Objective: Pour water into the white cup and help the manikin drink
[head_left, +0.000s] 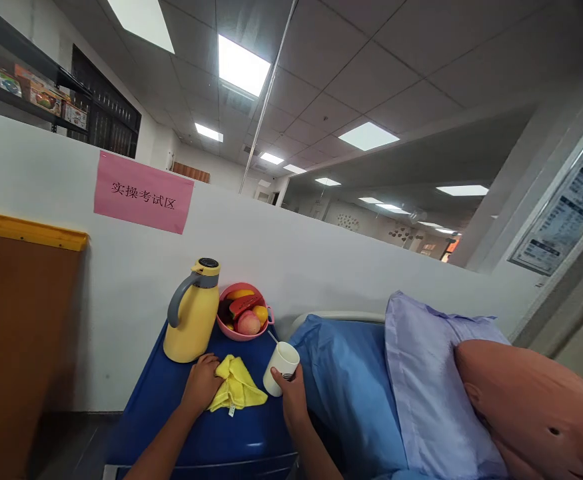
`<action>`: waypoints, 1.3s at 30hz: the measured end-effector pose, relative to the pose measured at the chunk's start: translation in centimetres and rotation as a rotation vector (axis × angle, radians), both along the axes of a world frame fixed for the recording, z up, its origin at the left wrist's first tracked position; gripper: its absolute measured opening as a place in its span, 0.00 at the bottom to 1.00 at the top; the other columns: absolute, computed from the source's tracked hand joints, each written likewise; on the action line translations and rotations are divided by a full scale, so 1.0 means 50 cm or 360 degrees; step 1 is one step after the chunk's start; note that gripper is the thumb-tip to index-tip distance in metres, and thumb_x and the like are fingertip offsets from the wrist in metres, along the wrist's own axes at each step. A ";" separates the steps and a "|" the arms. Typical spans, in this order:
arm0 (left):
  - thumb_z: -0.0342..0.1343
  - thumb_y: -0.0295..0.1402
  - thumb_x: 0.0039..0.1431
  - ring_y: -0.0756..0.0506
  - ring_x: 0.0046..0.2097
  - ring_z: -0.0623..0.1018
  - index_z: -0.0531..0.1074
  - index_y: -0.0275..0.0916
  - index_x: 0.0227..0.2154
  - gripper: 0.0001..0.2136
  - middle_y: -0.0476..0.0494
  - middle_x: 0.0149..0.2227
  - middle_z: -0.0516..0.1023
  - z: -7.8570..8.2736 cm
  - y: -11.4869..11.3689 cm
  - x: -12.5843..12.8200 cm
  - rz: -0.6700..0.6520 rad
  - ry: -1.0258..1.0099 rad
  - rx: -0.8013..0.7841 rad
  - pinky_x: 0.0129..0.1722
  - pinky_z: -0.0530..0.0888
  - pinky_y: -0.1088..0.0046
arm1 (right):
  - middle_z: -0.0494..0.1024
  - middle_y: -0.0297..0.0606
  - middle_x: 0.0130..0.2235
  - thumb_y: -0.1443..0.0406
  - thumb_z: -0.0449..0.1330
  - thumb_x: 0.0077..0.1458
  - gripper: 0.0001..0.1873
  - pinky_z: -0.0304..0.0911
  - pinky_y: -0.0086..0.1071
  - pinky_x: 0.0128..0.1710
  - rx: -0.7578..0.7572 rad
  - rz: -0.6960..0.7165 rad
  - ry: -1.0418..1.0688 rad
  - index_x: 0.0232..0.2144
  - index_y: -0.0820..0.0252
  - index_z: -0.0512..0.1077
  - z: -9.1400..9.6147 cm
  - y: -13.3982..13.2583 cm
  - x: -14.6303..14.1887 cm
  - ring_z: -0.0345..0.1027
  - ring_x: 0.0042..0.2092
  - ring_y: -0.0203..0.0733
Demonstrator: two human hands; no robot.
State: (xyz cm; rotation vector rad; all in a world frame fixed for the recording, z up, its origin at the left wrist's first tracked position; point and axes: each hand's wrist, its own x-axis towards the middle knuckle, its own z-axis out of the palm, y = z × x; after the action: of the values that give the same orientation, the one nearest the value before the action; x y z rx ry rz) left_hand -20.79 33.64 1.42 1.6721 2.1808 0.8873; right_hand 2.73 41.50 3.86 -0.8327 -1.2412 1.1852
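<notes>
My right hand (294,393) is wrapped round a white cup (276,377), thumb on the near side, and the cup tilts a little. A thin, pale stick, perhaps a straw or spoon handle (272,337), shows at the cup's far rim. On the blue bedside cabinet top (251,433) lies a crumpled yellow cloth (237,387) with a small white tag. The curled fingers of my left hand (202,383) grip its left edge; the fingertips are partly hidden. Just beyond that hand stands a yellow thermos jug (196,327) with a grey handle.
A pink basket (241,335) of fruit stands at the back against the white partition (291,260). To the right, a bed holds a blue pillow (346,380), a lilac pillow (426,387) and a manikin's head (536,407). A brown board (21,333) stands left.
</notes>
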 end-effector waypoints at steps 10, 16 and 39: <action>0.50 0.25 0.52 0.45 0.59 0.69 0.76 0.42 0.44 0.18 0.45 0.55 0.76 0.007 -0.009 0.007 0.0028 0.0020 0.0060 0.56 0.62 0.69 | 0.80 0.42 0.43 0.58 0.74 0.38 0.39 0.70 0.41 0.45 0.0052 -0.0043 -0.0040 0.53 0.61 0.67 -0.014 0.028 -0.012 0.74 0.43 0.50; 0.50 0.27 0.52 0.45 0.58 0.70 0.75 0.43 0.45 0.18 0.45 0.54 0.76 0.010 -0.009 0.012 0.0029 0.0040 0.0048 0.55 0.62 0.68 | 0.80 0.42 0.43 0.57 0.74 0.36 0.39 0.70 0.41 0.45 0.0063 -0.0076 -0.0048 0.51 0.61 0.68 -0.033 0.043 -0.015 0.74 0.44 0.51; 0.46 0.38 0.60 0.38 0.61 0.69 0.62 0.33 0.60 0.26 0.34 0.60 0.69 -0.004 -0.001 0.019 0.0086 -0.0001 0.0189 0.58 0.65 0.58 | 0.72 0.48 0.57 0.55 0.71 0.40 0.51 0.70 0.46 0.50 0.0275 -0.0231 -0.0277 0.63 0.56 0.54 -0.109 -0.011 0.013 0.68 0.56 0.61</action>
State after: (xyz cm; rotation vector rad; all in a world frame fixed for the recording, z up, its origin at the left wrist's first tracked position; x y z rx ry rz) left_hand -19.82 33.60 1.21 1.6717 2.2228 1.0506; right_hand 3.36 40.97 -1.57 -0.8947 -1.3788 0.8903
